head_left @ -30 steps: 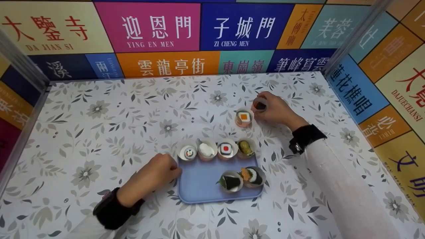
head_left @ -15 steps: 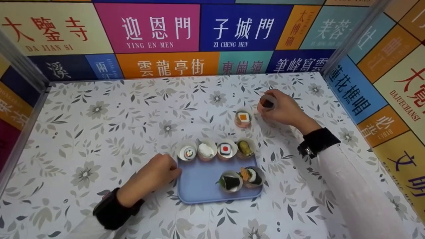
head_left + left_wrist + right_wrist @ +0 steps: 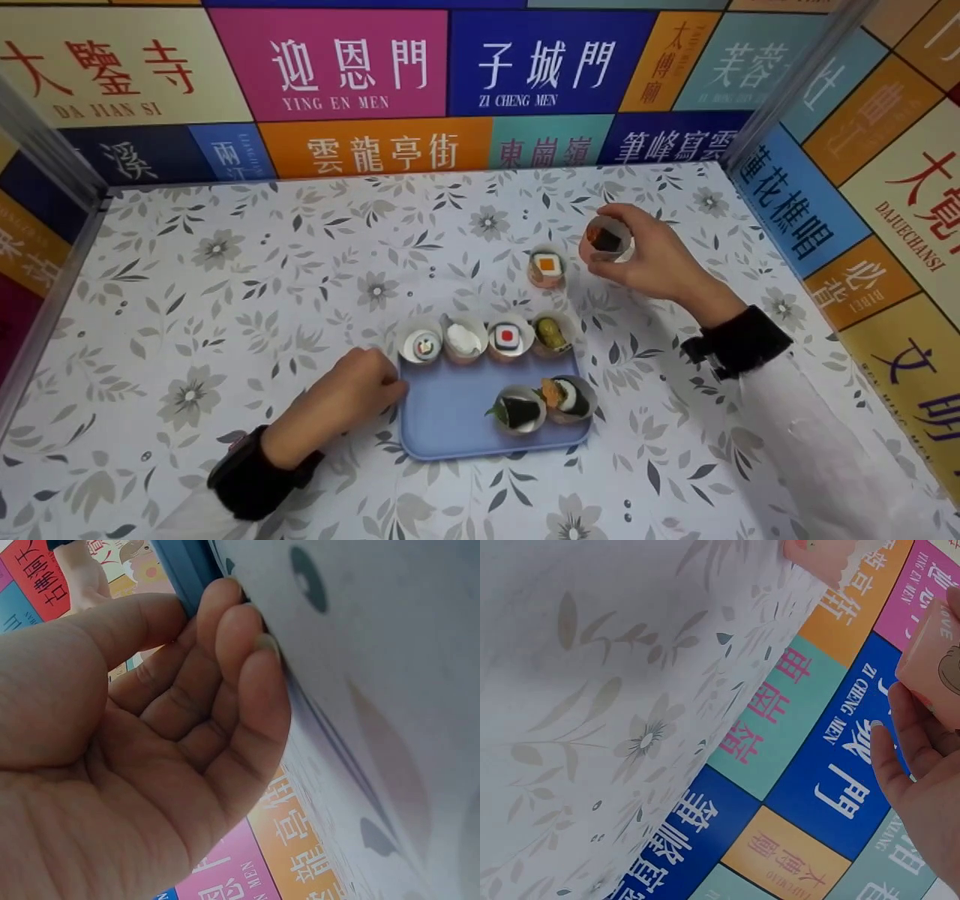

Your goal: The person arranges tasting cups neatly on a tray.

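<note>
My right hand (image 3: 652,251) grips a pink paper cup (image 3: 930,664) round its side, held off the tabletop in the right wrist view. Inside that cup lies a dark sushi piece (image 3: 604,238) with an orange-red end. Just left of it stands another paper cup (image 3: 547,279), holding a square roll with an orange centre. My left hand (image 3: 352,397) pinches the left edge of a blue tray (image 3: 450,420); in the left wrist view the thumb (image 3: 154,619) lies against the tray's rim (image 3: 196,577), with curled fingers (image 3: 259,694) by the tablecloth.
Along the tray's far side runs a row of several sushi cups (image 3: 463,341). Two more cups, one with a green-leafed dark piece (image 3: 519,412) and one with an orange-topped piece (image 3: 570,397), stand at its front right. Printed panels (image 3: 337,67) wall the floral tablecloth (image 3: 300,247).
My right hand has moved a little right with the cup, away from the cup with the orange-centred roll. The left hand stays at the tray.
</note>
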`<state>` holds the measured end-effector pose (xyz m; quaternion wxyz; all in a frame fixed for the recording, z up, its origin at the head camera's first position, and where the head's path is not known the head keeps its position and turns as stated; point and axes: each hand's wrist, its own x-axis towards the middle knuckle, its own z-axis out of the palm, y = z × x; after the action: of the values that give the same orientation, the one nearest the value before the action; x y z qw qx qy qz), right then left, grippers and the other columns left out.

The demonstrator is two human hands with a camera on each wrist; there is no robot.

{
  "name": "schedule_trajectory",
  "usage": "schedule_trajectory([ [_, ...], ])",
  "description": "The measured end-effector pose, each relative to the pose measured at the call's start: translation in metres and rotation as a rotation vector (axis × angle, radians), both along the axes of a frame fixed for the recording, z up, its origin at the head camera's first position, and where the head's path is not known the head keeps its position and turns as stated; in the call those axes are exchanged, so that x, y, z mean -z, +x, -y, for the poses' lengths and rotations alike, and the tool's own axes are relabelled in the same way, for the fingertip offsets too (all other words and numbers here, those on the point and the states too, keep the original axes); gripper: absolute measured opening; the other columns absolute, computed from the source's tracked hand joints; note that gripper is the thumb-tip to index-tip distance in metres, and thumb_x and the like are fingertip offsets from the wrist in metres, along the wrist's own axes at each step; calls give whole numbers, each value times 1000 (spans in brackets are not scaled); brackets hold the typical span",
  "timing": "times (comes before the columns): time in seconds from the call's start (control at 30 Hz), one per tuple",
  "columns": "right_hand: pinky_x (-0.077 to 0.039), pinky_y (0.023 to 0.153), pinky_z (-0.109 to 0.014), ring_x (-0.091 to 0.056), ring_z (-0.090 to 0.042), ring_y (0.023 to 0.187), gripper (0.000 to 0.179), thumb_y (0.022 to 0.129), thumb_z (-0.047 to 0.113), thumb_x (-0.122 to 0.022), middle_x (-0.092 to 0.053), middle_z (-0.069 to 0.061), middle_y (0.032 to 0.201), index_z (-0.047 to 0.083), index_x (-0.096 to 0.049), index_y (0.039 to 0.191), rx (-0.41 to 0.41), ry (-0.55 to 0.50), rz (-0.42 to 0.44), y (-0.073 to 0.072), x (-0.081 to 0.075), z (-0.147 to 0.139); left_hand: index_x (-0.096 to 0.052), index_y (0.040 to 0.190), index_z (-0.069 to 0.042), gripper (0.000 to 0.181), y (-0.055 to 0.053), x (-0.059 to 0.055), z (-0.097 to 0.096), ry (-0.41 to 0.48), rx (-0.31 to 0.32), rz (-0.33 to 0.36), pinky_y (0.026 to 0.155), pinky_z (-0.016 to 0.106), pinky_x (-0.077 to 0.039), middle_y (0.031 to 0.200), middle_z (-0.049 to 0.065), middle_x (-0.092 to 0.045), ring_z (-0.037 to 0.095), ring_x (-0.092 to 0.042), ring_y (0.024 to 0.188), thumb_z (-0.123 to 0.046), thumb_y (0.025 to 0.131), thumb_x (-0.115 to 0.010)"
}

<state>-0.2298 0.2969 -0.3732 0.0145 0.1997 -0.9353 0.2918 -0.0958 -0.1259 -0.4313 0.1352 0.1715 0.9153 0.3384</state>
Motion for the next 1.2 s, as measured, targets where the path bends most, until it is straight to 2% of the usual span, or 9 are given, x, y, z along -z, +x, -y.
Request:
schedule_trajectory([
  [0.3, -44, 101, -56, -60, -34, 119, 74, 86, 23, -87, -63, -16, 133, 4, -50, 148, -129, -19, -106, 26, -12, 16, -39, 49, -20, 51, 0, 0, 0, -4, -9, 26, 45, 25, -27, 46, -12, -32, 6, -31, 42, -3, 88, -66],
  [0.7, -48, 93, -48, -63, -24, 109, 73, 83, 23, -89, -63, -9, 130, 7, -53, 145, -292, -47, -159, 56, -21, 42, -42, 48, -20, 51, -2, 1, 0, -34, -16, 53, 46, 26, -29, 45, -11, -37, 8, -35, 42, -7, 91, -67],
  [0.93, -48, 98, -45, -61, -23, 117, 76, 85, 26, -89, -62, -9, 134, 8, -51, 149, -411, -39, -201, 72, -23, 57, -42, 49, -19, 51, -2, 0, 0, -38, -15, 36, 47, 26, -29, 46, -12, -36, 7, -35, 44, -7, 91, -68],
  [1.1, -46, 102, -46, -59, -25, 122, 79, 83, 23, -90, -61, -9, 137, 10, -51, 150, -464, -43, -233, 82, -20, 68, -42, 49, -19, 51, -1, 1, -1, -44, -21, 32, 47, 26, -30, 46, -12, -37, 7, -36, 44, -6, 91, -69],
  [1.2, -45, 106, -48, -57, -28, 128, 78, 82, 24, -91, -60, -11, 139, 6, -51, 147, -496, -31, -245, 86, -16, 76, -42, 49, -19, 51, -1, 1, -1, -46, -23, 36, 47, 26, -30, 46, -12, -37, 7, -36, 44, -6, 91, -69],
])
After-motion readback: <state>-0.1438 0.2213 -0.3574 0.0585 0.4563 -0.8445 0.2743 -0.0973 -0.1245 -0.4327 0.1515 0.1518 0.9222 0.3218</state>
